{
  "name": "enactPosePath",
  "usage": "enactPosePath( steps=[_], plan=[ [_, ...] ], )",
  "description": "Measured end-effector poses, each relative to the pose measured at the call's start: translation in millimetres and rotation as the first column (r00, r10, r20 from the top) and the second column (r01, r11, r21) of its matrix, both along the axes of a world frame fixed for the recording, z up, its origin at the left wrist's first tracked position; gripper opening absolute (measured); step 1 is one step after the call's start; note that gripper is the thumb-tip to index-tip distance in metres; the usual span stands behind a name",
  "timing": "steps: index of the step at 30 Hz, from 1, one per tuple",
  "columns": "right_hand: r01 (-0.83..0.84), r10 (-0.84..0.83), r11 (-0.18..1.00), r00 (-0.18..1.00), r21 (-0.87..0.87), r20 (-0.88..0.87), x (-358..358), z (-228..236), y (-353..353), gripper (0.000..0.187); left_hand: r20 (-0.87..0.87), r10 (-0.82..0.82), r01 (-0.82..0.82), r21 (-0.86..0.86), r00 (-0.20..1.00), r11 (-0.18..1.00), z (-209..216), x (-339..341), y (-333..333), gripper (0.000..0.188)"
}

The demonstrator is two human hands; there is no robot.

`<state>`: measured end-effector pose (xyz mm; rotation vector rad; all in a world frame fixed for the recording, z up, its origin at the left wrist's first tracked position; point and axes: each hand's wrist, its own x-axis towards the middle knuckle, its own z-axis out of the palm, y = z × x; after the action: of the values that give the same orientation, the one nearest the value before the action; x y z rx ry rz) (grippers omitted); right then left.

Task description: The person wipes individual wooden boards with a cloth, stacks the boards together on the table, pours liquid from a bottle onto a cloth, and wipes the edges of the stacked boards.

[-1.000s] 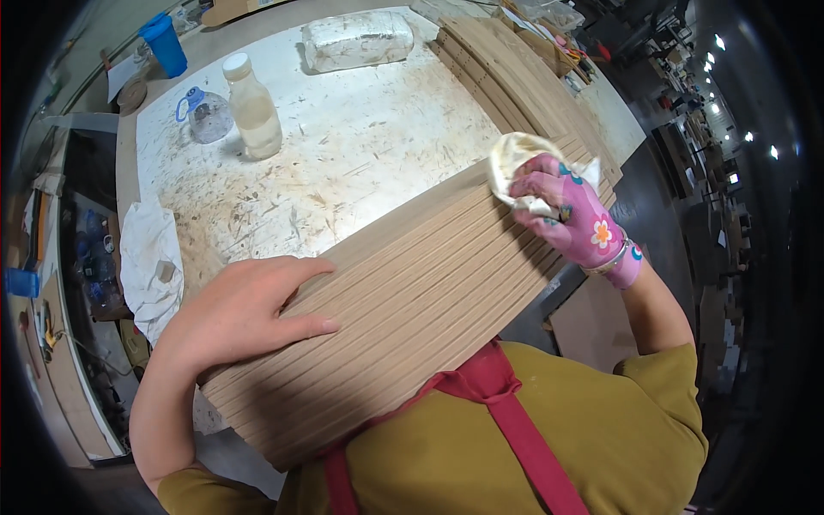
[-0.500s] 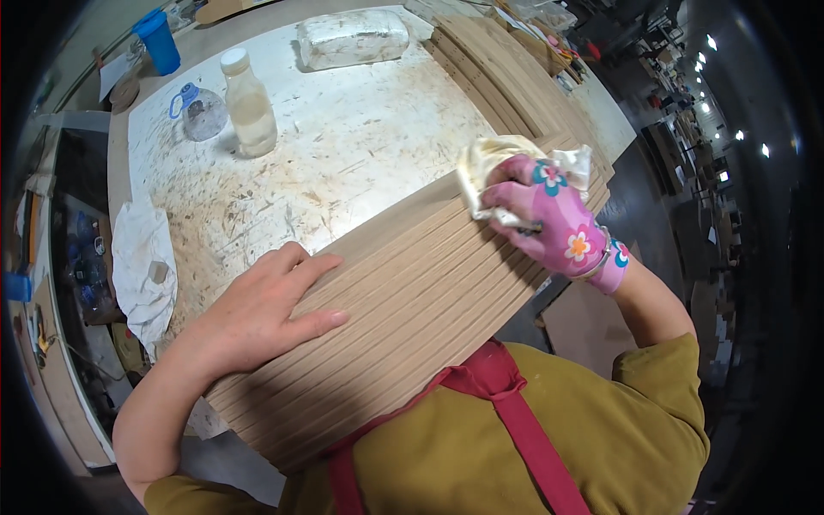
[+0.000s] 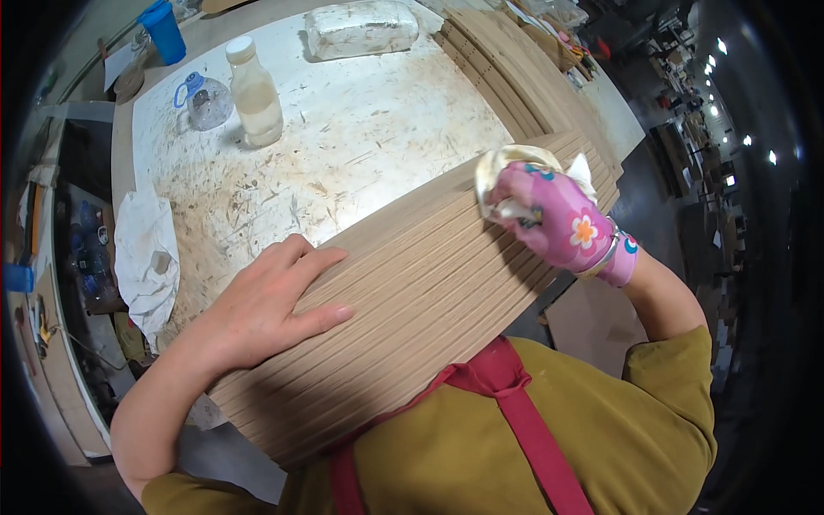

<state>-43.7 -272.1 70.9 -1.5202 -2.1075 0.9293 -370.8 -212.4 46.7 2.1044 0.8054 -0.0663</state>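
Observation:
A stack of brown wooden boards point(image 3: 421, 292) lies on its long edges across the front of the table, close against my body. My bare left hand point(image 3: 270, 300) rests flat on its left part, thumb and fingers apart. At the far right end, my right hand point(image 3: 562, 215) wears a pink glove with a flower pattern. Its fingers are curled around a crumpled off-white cloth point(image 3: 492, 169), which is pressed on the top of the boards. Part of the cloth is hidden under the glove.
On the stained white tabletop point(image 3: 360, 129) stand a bottle of cloudy liquid point(image 3: 257, 107) and a small clear jug point(image 3: 209, 105). A wrapped block point(image 3: 362, 30) and a blue cup point(image 3: 163, 34) are farther back. More boards point(image 3: 524, 69) lie at the right. A white rag point(image 3: 146, 257) hangs over the left edge.
My right hand has shifted slightly right and toward me with the cloth along the boards. My left hand keeps its place on the stack. The whole view has tilted slightly.

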Motion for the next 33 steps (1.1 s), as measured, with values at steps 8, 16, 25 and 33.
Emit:
enactPosePath(
  steps=[8, 16, 25, 33],
  plan=[
    [-0.054, 0.054, 0.999, 0.997, 0.001, -0.060, -14.2, -28.6, -1.9, 0.029, 0.027, -0.018, 0.017, 0.012, 0.999, 1.000, -4.8, -1.3, -0.1, 0.058],
    [-0.131, 0.127, 0.988, 0.991, 0.079, 0.049, -24.9, -13.4, -3.2, 0.022, 0.038, -0.022, 0.022, 0.010, 0.999, 1.000, -8.1, 1.5, 1.4, 0.059],
    [-0.150, 0.101, 0.969, 0.966, 0.197, 0.237, -29.5, -3.4, 1.1, 0.024, 0.026, -0.041, 0.041, -0.015, 0.999, 0.999, -4.1, 5.4, 4.3, 0.064],
    [0.054, -0.118, 0.984, 0.913, 0.172, 0.390, 31.1, -0.9, 1.3, 0.017, 0.048, -0.001, 0.001, -0.014, 0.999, 1.000, -3.5, 3.6, -0.6, 0.060]
  ],
)
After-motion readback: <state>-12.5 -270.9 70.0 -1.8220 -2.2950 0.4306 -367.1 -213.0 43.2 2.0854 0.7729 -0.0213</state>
